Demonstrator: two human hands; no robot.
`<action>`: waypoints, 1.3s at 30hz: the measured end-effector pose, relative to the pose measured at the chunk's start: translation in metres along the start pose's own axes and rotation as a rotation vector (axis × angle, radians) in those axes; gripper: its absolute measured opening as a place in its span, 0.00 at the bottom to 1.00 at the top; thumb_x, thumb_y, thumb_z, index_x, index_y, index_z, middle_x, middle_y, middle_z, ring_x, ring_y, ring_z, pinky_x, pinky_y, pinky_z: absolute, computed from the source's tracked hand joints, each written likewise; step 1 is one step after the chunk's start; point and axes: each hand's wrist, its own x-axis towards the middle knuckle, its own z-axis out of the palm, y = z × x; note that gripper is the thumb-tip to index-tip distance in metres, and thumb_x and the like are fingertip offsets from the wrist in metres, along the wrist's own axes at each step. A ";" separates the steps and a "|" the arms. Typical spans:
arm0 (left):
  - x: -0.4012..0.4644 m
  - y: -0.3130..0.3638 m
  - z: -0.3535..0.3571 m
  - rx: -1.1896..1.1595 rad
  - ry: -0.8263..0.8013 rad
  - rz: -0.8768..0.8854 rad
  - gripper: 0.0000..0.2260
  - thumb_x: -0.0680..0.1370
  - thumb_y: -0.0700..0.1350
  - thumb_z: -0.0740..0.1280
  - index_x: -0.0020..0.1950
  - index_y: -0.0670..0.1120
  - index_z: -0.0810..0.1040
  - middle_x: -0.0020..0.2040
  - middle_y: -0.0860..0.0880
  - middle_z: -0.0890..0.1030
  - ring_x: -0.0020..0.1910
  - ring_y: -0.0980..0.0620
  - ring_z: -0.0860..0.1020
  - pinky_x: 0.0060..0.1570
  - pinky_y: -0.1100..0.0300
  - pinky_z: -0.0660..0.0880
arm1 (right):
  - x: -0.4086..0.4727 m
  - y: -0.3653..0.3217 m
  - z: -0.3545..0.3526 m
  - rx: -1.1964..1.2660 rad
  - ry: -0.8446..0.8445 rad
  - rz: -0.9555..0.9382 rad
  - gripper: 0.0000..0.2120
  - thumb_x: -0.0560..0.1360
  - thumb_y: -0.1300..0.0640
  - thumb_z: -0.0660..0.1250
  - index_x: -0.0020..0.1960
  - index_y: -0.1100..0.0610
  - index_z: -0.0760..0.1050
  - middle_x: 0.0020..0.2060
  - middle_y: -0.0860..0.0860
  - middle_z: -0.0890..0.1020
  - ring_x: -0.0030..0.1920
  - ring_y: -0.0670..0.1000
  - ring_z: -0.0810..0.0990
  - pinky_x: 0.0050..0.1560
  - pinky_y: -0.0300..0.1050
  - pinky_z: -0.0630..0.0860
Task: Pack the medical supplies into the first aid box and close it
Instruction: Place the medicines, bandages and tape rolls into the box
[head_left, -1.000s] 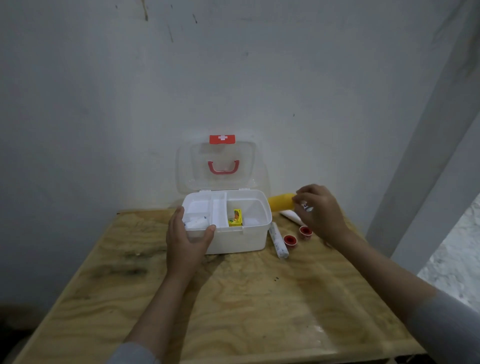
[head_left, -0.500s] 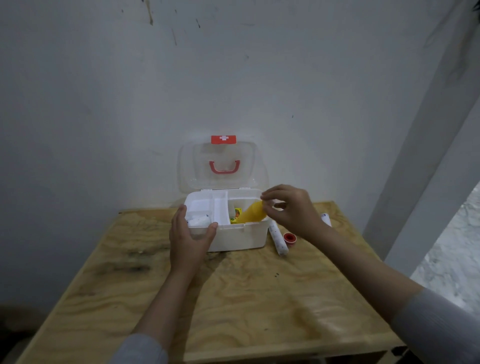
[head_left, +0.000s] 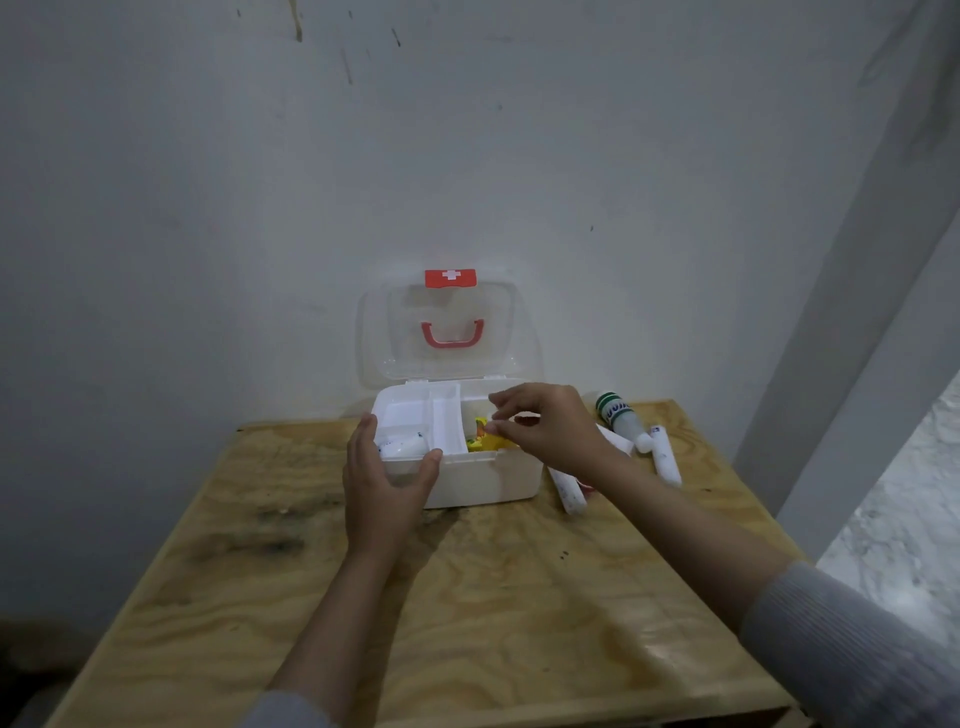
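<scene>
Roughly mid-task, judging by the layout. Nearest, the plywood surface (head_left: 467, 613) was bare in front. Left hand (head_left: 382, 491) braced the front-left corner of the first aid box (head_left: 483, 475), fingers spread wide around the wall, thumb hooked over the rim, holding nothing else. In the box: a white roll (head_left: 402, 444) in the left compartment, yellow items (head_left: 485, 441) in the right one. Right hand (head_left: 550, 431) hovered over the right compartment, fingers (head_left: 501, 410) curled loosely and narrow; couldn't tell whether they touched the yellow items, nothing visibly gripped. Still outside on the right: two white tubes (head_left: 569, 491) (head_left: 666, 457), a green-capped bottle (head_left: 621, 421), and something red mostly hidden under the wrist. Farthest, the clear lid (head_left: 449, 332) stood upright against the wall, so closing wasn't done.
</scene>
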 end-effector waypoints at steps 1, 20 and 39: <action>0.000 -0.001 0.000 -0.002 0.004 0.003 0.38 0.69 0.58 0.72 0.74 0.55 0.57 0.73 0.51 0.64 0.69 0.48 0.66 0.61 0.44 0.74 | -0.002 0.003 -0.005 0.004 0.030 -0.008 0.07 0.69 0.57 0.74 0.45 0.59 0.84 0.53 0.53 0.84 0.53 0.47 0.81 0.53 0.42 0.80; 0.000 -0.004 0.004 -0.027 0.032 0.011 0.36 0.71 0.53 0.73 0.74 0.53 0.59 0.73 0.51 0.64 0.67 0.54 0.64 0.63 0.48 0.72 | -0.025 0.131 -0.069 -0.412 0.212 0.620 0.15 0.67 0.60 0.71 0.54 0.58 0.78 0.51 0.58 0.82 0.47 0.59 0.80 0.45 0.49 0.78; 0.000 -0.006 0.005 -0.039 0.032 0.017 0.36 0.70 0.55 0.73 0.73 0.55 0.59 0.73 0.51 0.65 0.70 0.49 0.65 0.61 0.44 0.74 | -0.011 0.089 -0.096 -0.126 0.586 0.350 0.09 0.74 0.55 0.68 0.50 0.59 0.81 0.43 0.54 0.84 0.43 0.52 0.81 0.45 0.43 0.74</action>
